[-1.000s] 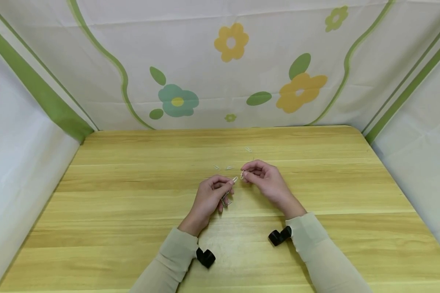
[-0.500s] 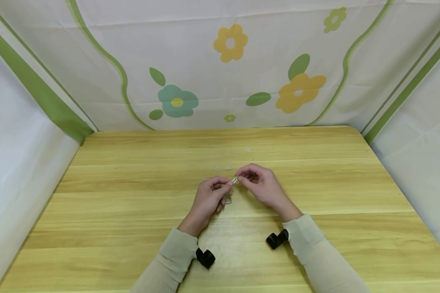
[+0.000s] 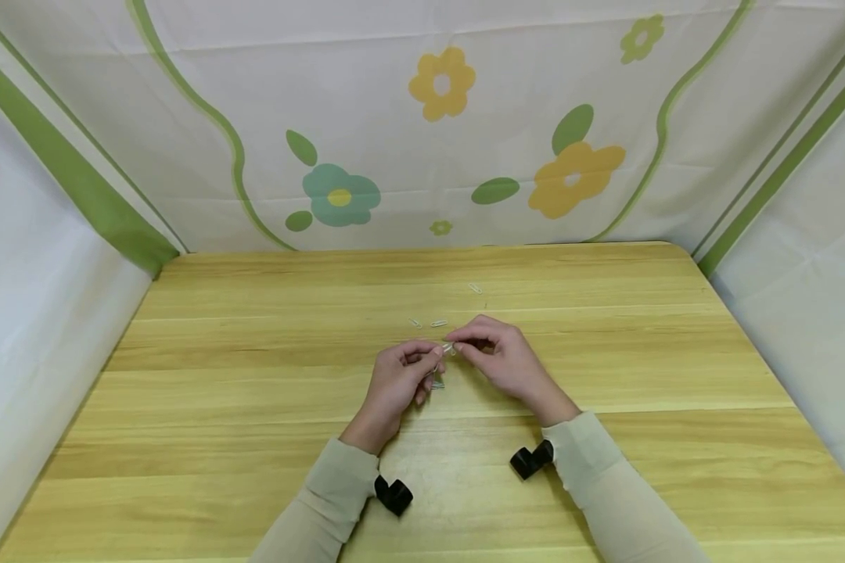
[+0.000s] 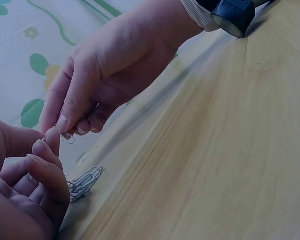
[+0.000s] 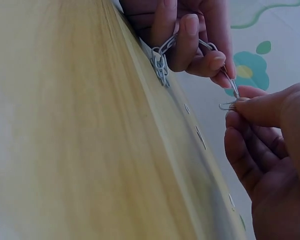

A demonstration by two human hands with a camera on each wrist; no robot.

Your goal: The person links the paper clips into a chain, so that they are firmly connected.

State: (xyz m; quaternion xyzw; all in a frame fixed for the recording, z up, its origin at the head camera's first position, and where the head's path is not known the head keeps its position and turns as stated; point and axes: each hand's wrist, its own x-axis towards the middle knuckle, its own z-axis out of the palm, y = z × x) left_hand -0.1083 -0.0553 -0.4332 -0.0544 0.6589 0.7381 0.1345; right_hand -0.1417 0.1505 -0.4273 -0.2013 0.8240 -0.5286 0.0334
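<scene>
In the head view my left hand (image 3: 397,381) pinches one end of a chain of linked white paper clips (image 5: 160,67). The chain runs across its fingers, and its other end hangs bunched below them, low over the table. My right hand (image 3: 505,356) pinches a single paper clip (image 5: 226,106) between thumb and index finger, right at the chain's end clip (image 5: 231,82). The two clips touch or overlap; whether they are linked is too small to tell. The hands' fingertips nearly meet above the table.
On the wooden table (image 3: 218,407), beyond the hands, lie a loose paper clip (image 3: 415,322), a second clip (image 3: 440,323) and a third clip (image 3: 475,288) farther back. A flower-patterned cloth (image 3: 394,141) stands behind the table's far edge.
My right hand has moved left and slightly down, bringing its paper clip from apart to the chain's end clip. The left hand has hardly moved.
</scene>
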